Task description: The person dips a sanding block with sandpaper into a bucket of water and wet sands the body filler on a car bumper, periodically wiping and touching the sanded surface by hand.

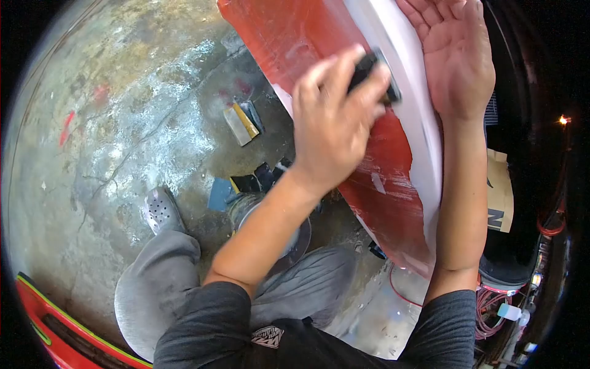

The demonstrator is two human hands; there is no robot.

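My left hand (pixel 332 123) is closed round a small black sanding block (pixel 388 83), which lies against a long curved panel (pixel 384 163). Motion blurs the fingers and the block. Scuffed red paint and pale patches cover the panel, with a smooth whitish band (pixel 418 117) along its right side. At that right edge, my right hand (pixel 458 58) rests with the palm turned up towards me and the fingers loosely extended. The frame's top cuts off some of its fingertips, and it holds nothing I can see.
Below my left forearm stands a bucket (pixel 305 237), with dark and blue sheets (pixel 220 194) by its rim. A pale and yellow block (pixel 241 125) lies on the wet concrete floor (pixel 123 123). A brown paper bag (pixel 501 194) and coiled red hose (pixel 488 313) are at right.
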